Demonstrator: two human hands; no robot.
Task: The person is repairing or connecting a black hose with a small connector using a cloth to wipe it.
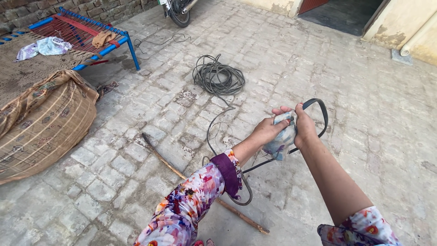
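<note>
patterned cloth (281,139) bunched between both hands' fingers, black cable (318,114) looping past right hand (304,126)

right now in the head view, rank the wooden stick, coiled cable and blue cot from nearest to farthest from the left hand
1. wooden stick, on the bricks below and left of the left hand
2. coiled cable, up ahead
3. blue cot, far upper left by the wall

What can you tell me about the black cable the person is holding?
The cable is thin, flat-looking and dark, like rubber-coated cord. A loop of it arcs out beyond the right hand. Both hands grip it through a pale patterned cloth, the left hand on the near side. From the hands it hangs toward the brick floor, curves near the left sleeve, then trails away to a loose coil lying farther off. It looks slack, not taut.
</note>
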